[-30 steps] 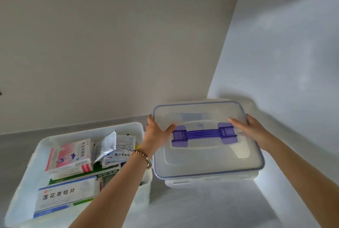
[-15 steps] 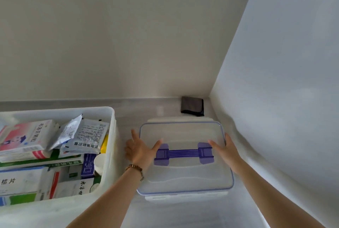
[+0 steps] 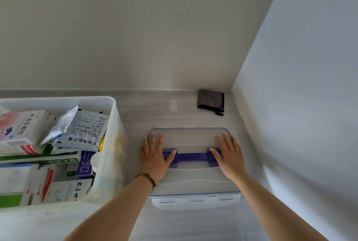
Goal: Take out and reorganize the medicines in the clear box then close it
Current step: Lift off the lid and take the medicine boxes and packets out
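A clear box lid (image 3: 190, 140) with a blue rim and a purple handle (image 3: 191, 157) lies flat on the grey counter. My left hand (image 3: 154, 156) rests palm down on the lid's left side, fingers spread, thumb against the handle's left block. On the right side my right hand (image 3: 229, 156) lies flat the same way. Neither hand grips anything. To the left stands the clear box (image 3: 114, 120), uncovered, filled with several medicine cartons (image 3: 23, 128) and foil sachets (image 3: 87, 132).
A folded dark grey cloth (image 3: 211, 100) lies in the back right corner of the counter. A white wall (image 3: 300, 105) runs close along the lid's right side. The beige back wall stands behind the counter.
The lid went from held up to lying flat on the counter. Both hands shifted from its edges onto its top, palms down. The view tilted down.
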